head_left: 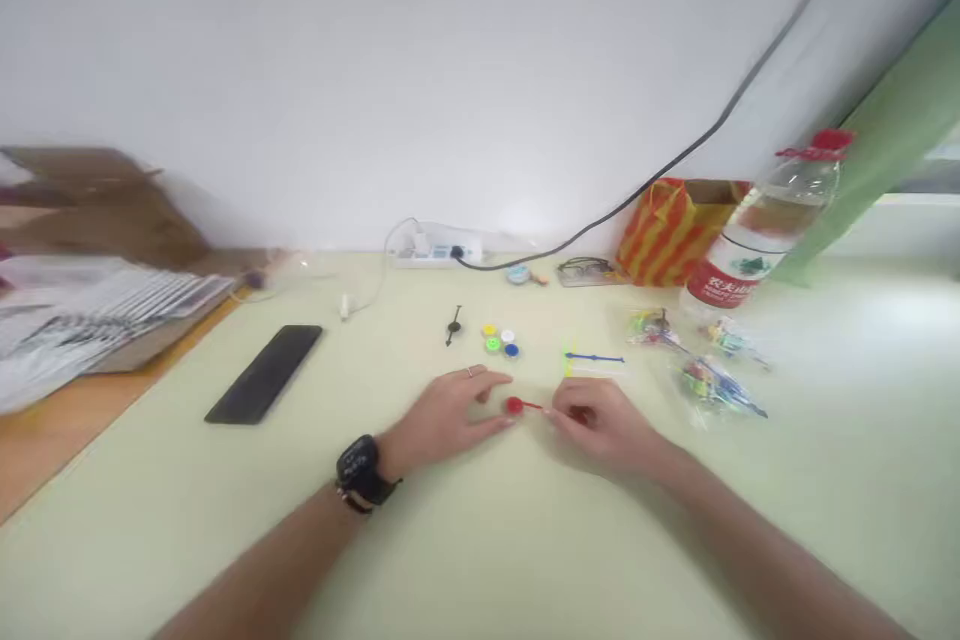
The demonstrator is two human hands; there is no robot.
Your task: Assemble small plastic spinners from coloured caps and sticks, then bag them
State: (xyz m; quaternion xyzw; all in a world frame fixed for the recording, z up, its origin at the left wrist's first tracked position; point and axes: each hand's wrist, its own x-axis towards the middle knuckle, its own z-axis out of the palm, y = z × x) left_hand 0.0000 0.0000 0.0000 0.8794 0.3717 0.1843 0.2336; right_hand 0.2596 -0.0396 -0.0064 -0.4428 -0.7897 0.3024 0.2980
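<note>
My right hand (pixel 604 417) pinches one end of a thin red plastic stick (pixel 532 406) between thumb and forefinger. The stick's other end meets a small red disc (pixel 514 405) on the table. My left hand (pixel 450 412) lies beside the disc with thumb and forefinger apart; the thumb tip is close to it, but contact is unclear. Behind the hands sits a cluster of small round pieces: yellow (pixel 490 331), white (pixel 508 336), green (pixel 493 345) and blue (pixel 511 351). A black arrow with a round middle (pixel 454 327) lies to their left. Blue, yellow and white sticks, including a blue arrow (pixel 594 357), lie beyond my right hand.
Several clear bags of coloured parts (pixel 712 385) lie right, before a large water bottle (pixel 750 240) and striped bag (pixel 667 235). A black phone (pixel 264 375) lies left, near stacked papers (pixel 112 320). A power strip (pixel 439 248) with a cable stands against the wall.
</note>
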